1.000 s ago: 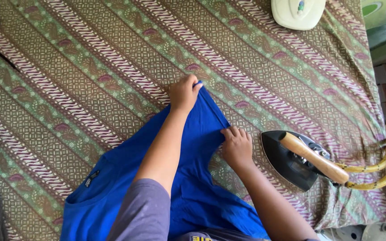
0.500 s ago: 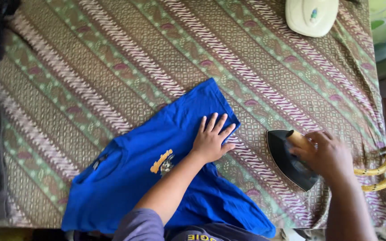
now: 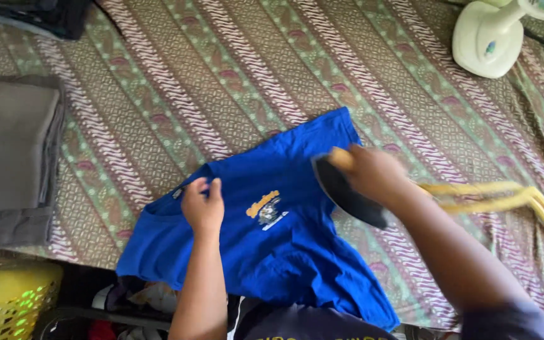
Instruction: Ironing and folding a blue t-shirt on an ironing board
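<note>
Shirt point(image 3: 272, 252) under left hand point(image 3: 203, 204); iron point(image 3: 347, 192) gripped right.
</note>
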